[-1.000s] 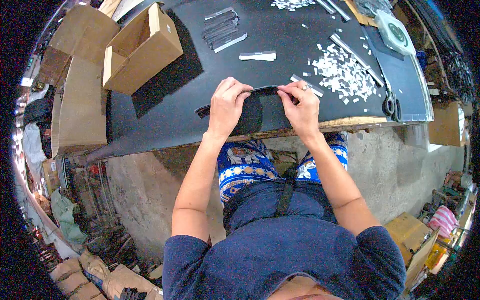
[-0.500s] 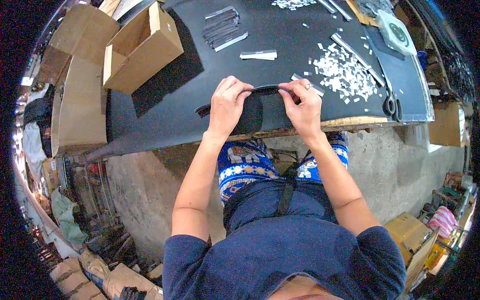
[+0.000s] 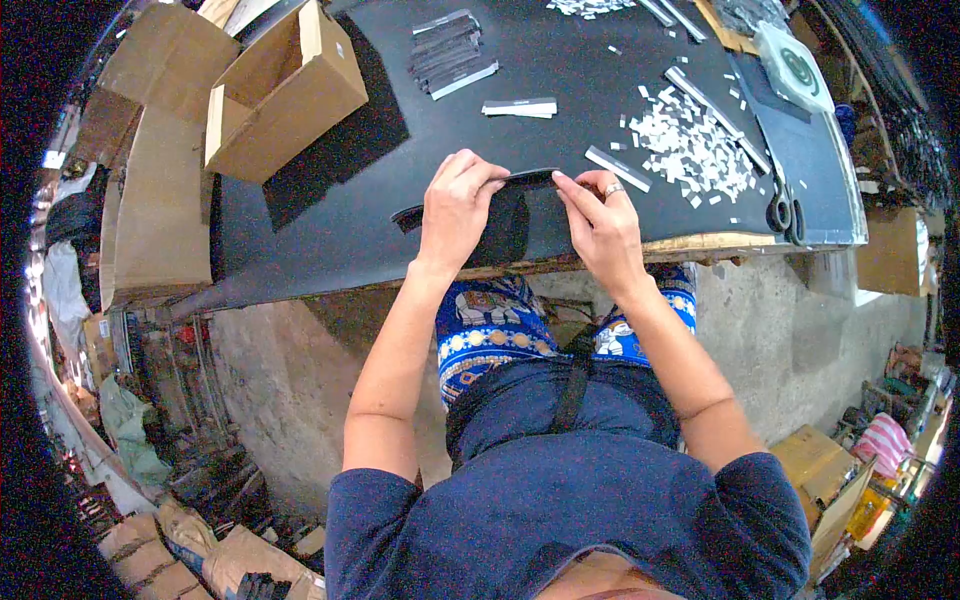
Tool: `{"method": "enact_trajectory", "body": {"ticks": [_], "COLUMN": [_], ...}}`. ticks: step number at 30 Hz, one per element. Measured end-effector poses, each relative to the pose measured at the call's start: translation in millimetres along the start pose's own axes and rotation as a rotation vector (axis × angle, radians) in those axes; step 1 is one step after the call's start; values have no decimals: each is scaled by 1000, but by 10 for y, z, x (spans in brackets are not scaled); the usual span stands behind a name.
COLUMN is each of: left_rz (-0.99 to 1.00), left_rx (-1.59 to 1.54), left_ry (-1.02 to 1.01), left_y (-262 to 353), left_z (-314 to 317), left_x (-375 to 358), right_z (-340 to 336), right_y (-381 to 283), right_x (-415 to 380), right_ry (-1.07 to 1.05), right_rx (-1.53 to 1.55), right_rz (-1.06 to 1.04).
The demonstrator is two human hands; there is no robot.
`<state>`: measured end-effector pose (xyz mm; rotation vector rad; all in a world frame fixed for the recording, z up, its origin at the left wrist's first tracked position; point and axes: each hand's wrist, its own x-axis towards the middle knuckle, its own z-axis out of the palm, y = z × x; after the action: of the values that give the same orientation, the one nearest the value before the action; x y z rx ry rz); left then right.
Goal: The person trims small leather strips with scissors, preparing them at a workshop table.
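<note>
A thin black strip [image 3: 532, 176] is stretched between my two hands above the dark tabletop. My left hand [image 3: 458, 208] pinches it, and its other end [image 3: 406, 217] sticks out on the far left of that hand. My right hand [image 3: 600, 218], with a ring on one finger, has its fingertips closed at the strip's right end. Just beyond the right hand lies a grey-and-white strip [image 3: 618, 169], beside a pile of small white pieces [image 3: 700, 150]. Farther back are a short white strip [image 3: 519, 108] and a stack of dark strips [image 3: 450, 55].
An open cardboard box [image 3: 300, 105] stands on the table [image 3: 330, 240] at the left, with a larger carton [image 3: 155, 210] beside it. Black-handled scissors [image 3: 785, 212] lie near the right front edge. A clear plastic packet [image 3: 793, 65] is at the back right.
My right hand's fingers have shifted slightly along the black strip's end, uncovering more of the grey-and-white strip behind them. My left hand has hardly moved.
</note>
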<state>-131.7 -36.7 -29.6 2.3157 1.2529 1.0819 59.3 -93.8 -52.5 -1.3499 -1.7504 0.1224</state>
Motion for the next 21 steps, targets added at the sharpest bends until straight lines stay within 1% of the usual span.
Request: {"method": "enact_trajectory", "body": {"ticks": [2, 11, 21], "left_rz": [-2, 13, 0], "left_rx": [-7, -9, 3], "left_ry": [1, 3, -12], "left_y": [-11, -41, -29], "left_z": [4, 13, -3], "left_x": [-2, -5, 9], "right_z": [-16, 25, 23], "right_y": [-15, 2, 10], "right_x": [6, 1, -14], "right_ry": [-32, -35, -53], "right_rx": [-28, -77, -55], "right_rz": [-4, -38, -35]}}
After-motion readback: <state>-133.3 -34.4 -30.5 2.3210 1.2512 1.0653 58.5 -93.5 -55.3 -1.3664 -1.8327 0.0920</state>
